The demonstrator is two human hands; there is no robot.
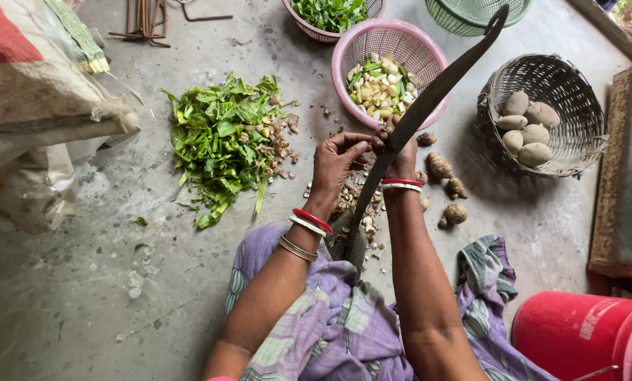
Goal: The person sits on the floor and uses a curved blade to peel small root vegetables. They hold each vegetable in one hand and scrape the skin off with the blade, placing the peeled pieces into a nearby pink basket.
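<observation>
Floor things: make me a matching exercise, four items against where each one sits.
Things:
1. potatoes
2. chopped pale pieces
3. leafy green heap
4. curved blade

Places:
A. in the pink basket
B. standing up between the left hand and right hand
C. in the woven wicker basket
D. loose on the bare floor, left of the hands

Pairs: 1-C, 2-A, 3-D, 4-B

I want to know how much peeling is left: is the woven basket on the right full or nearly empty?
Nearly empty. The woven basket holds only about six potatoes on its bottom, with bare weave around them.
</observation>
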